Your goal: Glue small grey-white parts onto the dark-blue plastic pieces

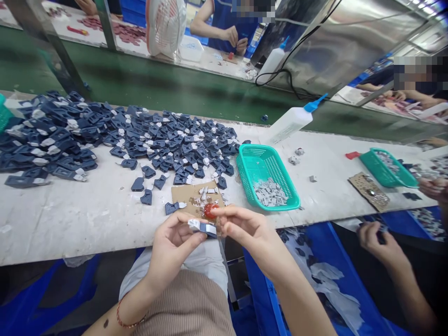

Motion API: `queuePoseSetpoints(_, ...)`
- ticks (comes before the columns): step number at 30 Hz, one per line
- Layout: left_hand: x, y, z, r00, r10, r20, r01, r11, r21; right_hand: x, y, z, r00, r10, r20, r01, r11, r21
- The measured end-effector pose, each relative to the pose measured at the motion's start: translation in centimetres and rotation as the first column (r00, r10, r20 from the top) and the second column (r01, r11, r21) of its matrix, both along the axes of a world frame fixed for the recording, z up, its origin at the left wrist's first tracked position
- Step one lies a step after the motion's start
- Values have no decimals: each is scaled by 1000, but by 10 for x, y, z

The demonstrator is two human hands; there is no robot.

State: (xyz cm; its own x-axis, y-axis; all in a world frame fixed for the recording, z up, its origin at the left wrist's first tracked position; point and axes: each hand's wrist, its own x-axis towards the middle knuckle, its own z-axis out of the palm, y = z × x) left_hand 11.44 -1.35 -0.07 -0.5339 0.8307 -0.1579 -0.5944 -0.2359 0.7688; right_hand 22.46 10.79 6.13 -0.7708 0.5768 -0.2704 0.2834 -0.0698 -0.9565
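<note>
My left hand (177, 238) pinches a small dark blue and white plastic part (205, 227) between thumb and fingers, just above the table's front edge. Close by on the right is my right hand (245, 228), index finger stretched out and thumb apart from it. Its index fingertip overlaps a red round piece (210, 211) in view; whether they touch I cannot tell. That red piece lies on a cardboard sheet (184, 192) wet with clear liquid, where some small grey pieces (209, 190) rest too. Another blue part with a white end (174, 207) lies at the cardboard's left edge.
A big pile of blue-and-white parts (168, 140) covers the table's left and middle. Right of the cardboard stands a green basket (296, 203) holding small grey pieces. Behind it leans a white bottle (289, 123) with a blue nozzle. A co-worker's hand (381, 242) is at far right.
</note>
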Motion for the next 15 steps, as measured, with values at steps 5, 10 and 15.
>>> queuePoseSetpoints(5, 1, 3, 5, 996, 2, -84, 1, 1000, 29, -9, -21, -14, 995, -56, -78, 39, 978, -204)
queuePoseSetpoints(10, 6, 4, 4, 999, -1, -50, 3, 1000, 28, -20, -37, -25, 982, -111, -152, 67, 960, -272)
queuePoseSetpoints(15, -2, 2, 2, 908, 54, -415, -78, 996, -40, -21, -39, -26, 973, -207, -102, 175, 951, -255)
